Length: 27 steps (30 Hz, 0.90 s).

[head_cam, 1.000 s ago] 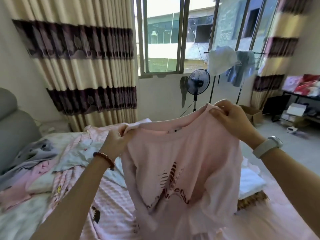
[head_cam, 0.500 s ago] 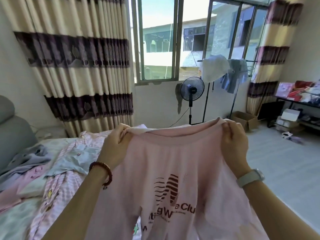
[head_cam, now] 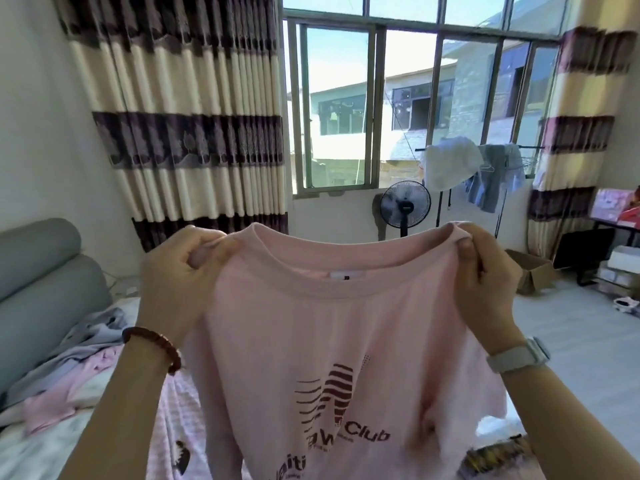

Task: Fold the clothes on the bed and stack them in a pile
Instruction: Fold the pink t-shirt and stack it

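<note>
A pink T-shirt [head_cam: 332, 334] with a dark red print hangs in the air in front of me, front side toward the camera, collar on top. My left hand [head_cam: 176, 275] grips its left shoulder and my right hand [head_cam: 485, 275] pinches its right shoulder beside the collar. The shirt's lower part hides most of the bed. On the bed [head_cam: 41, 448] at lower left lie loose clothes: a grey garment [head_cam: 69, 344] and a pink one [head_cam: 52, 403], unfolded.
A grey padded headboard [head_cam: 41, 278] stands at the left. Striped curtains [head_cam: 194, 133] flank the window. A floor fan [head_cam: 405, 206], a clothes rack with hanging garments [head_cam: 485, 171], a cardboard box [head_cam: 533, 271] and a low shelf [head_cam: 620, 258] stand on the floor to the right.
Both hands have lifted the pink T-shirt higher and stretched it wide, so the collar now shows flat and level. The view has tilted upward, showing less of the bed.
</note>
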Tool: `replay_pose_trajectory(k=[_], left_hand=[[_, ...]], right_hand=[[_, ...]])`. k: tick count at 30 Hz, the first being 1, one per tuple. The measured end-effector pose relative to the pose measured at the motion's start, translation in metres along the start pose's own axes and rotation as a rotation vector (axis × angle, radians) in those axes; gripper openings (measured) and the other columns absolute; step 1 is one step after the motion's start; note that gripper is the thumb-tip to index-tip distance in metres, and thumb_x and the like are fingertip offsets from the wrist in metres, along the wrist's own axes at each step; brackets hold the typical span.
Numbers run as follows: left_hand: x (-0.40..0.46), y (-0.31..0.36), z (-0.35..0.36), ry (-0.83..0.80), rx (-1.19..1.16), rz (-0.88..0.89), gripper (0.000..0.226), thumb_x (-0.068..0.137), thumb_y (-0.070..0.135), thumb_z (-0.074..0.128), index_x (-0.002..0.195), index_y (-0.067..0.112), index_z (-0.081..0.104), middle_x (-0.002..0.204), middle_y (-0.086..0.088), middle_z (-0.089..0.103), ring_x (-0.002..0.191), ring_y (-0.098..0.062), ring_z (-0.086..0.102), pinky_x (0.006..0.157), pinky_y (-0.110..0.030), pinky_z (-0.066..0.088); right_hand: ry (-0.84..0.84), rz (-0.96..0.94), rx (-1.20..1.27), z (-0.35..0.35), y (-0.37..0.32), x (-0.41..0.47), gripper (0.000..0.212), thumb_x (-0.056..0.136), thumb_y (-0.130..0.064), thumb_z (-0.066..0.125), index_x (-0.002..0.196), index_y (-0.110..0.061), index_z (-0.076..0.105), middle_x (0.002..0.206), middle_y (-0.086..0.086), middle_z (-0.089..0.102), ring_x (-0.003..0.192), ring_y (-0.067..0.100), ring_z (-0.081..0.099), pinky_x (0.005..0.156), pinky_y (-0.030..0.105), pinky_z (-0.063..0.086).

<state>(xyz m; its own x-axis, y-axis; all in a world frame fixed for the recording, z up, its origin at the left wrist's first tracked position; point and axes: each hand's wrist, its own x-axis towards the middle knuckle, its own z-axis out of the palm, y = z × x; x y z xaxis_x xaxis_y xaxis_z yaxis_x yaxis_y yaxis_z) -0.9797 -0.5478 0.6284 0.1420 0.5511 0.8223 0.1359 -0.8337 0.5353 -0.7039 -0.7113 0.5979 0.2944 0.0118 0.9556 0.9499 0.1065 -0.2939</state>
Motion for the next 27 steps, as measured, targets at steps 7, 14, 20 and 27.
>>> replay_pose_trajectory(k=[7, 14, 20, 27], left_hand=[[0.013, 0.006, -0.025, 0.211, 0.096, 0.022, 0.013, 0.080, 0.044, 0.063, 0.074, 0.034, 0.057, 0.071, 0.037, 0.057, 0.068, 0.014, 0.050, 0.063, -0.003, 0.036], [0.021, -0.081, -0.034, 0.036, 0.341, -0.097, 0.016, 0.078, 0.058, 0.055, 0.068, 0.045, 0.055, 0.069, 0.024, 0.055, 0.074, -0.009, 0.054, 0.069, -0.027, 0.039], [0.017, -0.218, -0.011, -0.188, 0.577, -0.139, 0.038, 0.084, 0.057, 0.054, 0.085, 0.021, 0.065, 0.083, -0.004, 0.068, 0.079, -0.028, 0.061, 0.066, -0.031, 0.040], [-0.010, -0.424, 0.052, -0.487, 0.712, -0.445, 0.029, 0.094, 0.037, 0.048, 0.099, 0.012, 0.061, 0.096, -0.015, 0.066, 0.090, -0.035, 0.059, 0.070, -0.036, 0.042]], right_hand=[[0.101, -0.199, 0.030, 0.030, -0.021, 0.021, 0.026, 0.093, -0.005, 0.041, 0.100, 0.006, 0.065, 0.073, 0.018, 0.065, 0.067, 0.019, 0.056, 0.063, 0.021, 0.038], [-0.186, -0.152, -0.063, 0.107, 0.000, -0.008, 0.028, 0.095, -0.020, 0.044, 0.098, -0.009, 0.069, 0.058, 0.004, 0.061, 0.049, 0.012, 0.047, 0.049, 0.021, 0.030], [-0.631, 0.027, -0.161, 0.215, 0.054, -0.082, 0.027, 0.094, -0.027, 0.050, 0.090, -0.005, 0.065, 0.068, 0.014, 0.067, 0.058, 0.036, 0.063, 0.054, 0.032, 0.039], [-1.160, 0.352, -0.275, 0.366, 0.129, -0.193, 0.025, 0.099, -0.020, 0.039, 0.114, -0.008, 0.055, 0.110, 0.022, 0.063, 0.100, 0.042, 0.055, 0.078, 0.041, 0.039]])
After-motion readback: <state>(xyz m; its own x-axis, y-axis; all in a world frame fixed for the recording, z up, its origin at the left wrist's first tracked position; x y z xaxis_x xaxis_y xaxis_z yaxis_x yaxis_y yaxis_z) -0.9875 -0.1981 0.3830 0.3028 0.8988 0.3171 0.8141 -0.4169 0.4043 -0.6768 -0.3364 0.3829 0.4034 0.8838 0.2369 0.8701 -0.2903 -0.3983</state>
